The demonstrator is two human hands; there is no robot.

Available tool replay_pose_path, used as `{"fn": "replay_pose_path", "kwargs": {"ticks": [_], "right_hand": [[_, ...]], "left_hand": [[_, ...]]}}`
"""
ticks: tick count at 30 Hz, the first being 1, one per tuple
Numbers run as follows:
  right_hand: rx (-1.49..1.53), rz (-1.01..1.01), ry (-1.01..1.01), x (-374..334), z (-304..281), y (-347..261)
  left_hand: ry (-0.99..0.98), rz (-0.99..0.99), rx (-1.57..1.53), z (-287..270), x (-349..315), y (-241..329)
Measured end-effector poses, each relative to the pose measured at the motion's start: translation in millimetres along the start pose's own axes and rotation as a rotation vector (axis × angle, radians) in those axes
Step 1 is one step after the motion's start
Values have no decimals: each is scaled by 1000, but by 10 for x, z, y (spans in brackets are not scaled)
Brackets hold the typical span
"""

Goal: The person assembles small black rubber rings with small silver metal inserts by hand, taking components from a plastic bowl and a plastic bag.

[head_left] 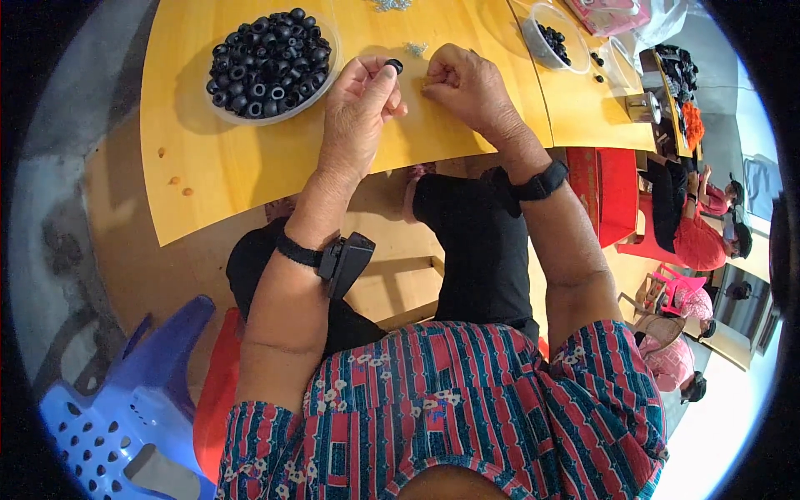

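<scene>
My left hand is raised over the near edge of the yellow wooden table. Its thumb and fingers pinch a small round black plastic piece. To the right, my right hand is closed with its fingertips together; anything between them is hidden. A shallow clear tub stands left of my left hand, heaped with hollow round black pieces. Just beyond my hands lies a small pile of silvery metal bits, and a second pile sits farther off.
A clear bowl of similar black pieces stands at the far right, with loose ones beside it and a metal tin nearby. A red box is beside the table. A blue plastic chair stands lower left. Several people sit at right.
</scene>
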State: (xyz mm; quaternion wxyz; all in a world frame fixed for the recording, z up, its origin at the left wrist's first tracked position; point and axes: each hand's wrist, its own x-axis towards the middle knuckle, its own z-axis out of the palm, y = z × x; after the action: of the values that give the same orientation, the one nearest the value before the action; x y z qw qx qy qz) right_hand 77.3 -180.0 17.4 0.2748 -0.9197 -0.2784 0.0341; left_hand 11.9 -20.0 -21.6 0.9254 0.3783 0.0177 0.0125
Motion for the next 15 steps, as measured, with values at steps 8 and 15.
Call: {"fn": "replay_pose_path", "kwargs": {"ticks": [8,15], "right_hand": [[-146,44,197,-43,161,-93],[-134,30,216,-21,230,-115]], "left_hand": [[18,3,25,59,-2,31],[6,-18,7,37,-1,16]]}}
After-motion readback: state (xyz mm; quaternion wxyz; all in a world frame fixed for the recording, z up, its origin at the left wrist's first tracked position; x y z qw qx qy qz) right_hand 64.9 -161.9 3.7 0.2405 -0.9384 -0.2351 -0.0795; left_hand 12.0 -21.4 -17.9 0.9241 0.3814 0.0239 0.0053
